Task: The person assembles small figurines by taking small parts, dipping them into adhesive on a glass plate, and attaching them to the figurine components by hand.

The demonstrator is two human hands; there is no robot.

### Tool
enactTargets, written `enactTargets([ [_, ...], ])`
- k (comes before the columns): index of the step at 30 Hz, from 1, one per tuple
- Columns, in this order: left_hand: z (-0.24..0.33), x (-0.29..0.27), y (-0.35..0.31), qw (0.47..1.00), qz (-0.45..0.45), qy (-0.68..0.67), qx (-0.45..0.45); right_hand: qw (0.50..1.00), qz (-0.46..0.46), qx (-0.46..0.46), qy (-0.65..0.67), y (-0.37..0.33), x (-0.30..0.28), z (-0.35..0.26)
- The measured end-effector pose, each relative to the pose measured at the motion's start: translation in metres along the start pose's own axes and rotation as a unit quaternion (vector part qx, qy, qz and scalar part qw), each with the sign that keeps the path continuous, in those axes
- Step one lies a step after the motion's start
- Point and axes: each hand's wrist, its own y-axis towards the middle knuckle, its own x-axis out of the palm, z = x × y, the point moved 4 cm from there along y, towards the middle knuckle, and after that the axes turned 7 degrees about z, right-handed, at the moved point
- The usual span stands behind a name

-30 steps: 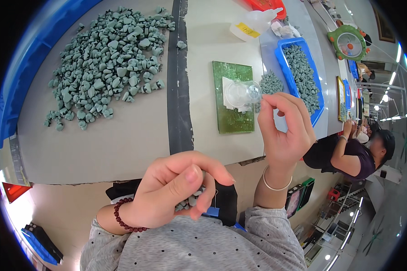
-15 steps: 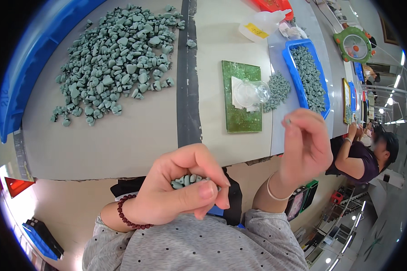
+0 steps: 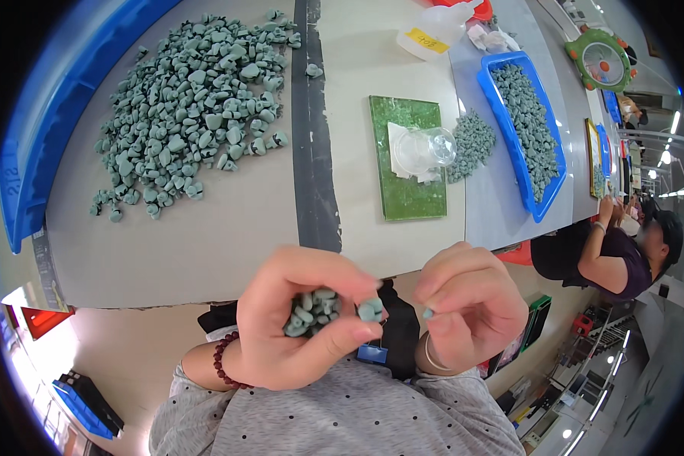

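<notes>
My left hand (image 3: 270, 330) is curled in front of the table's near edge, cupping several small grey-green pieces (image 3: 311, 313) with dark patches. Between its thumb and index fingertip sits one larger grey-green piece (image 3: 370, 309). Just to the right, apart from it, my right hand (image 3: 479, 308) pinches a tiny grey-green bit (image 3: 429, 313) between thumb and fingertip. Beyond the hands lies a green plate (image 3: 414, 205), bearing white paper and a clear plastic cup (image 3: 425, 150) that seems tipped sideways. A small heap of finer grey-green pieces (image 3: 473, 144) touches the plate's right side.
A large pile of grey-green pieces (image 3: 197, 106) spreads over the left table, beside a big blue tray (image 3: 34, 144). At right stands a blue bin (image 3: 509, 163) full of small pieces. Behind are a white squeeze bottle (image 3: 441, 26) and green fan (image 3: 602, 62). A co-worker (image 3: 612, 262) sits farther right.
My right hand has come down and left, close to my left hand. A piece now shows at my left fingertips, and the left hand has opened slightly around its pieces. The view has shifted slightly.
</notes>
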Motion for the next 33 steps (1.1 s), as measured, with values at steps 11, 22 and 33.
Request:
enactTargets([
  [11, 0.011, 0.000, 0.001, 0.968, -0.090, 0.163, 0.169, 0.993, -0.084, -0.014, -0.076, 0.006, 0.008, -0.005],
  [22, 0.010, 0.001, -0.007, 0.983, -0.010, 0.155, 0.094, 0.935, -0.028, -0.243, -0.258, -0.009, 0.018, -0.017],
  [33, 0.004, 0.003, 0.002, 0.990, -0.063, 0.068, 0.102, 0.982, -0.050, -0.137, -0.121, 0.003, 0.009, -0.007],
])
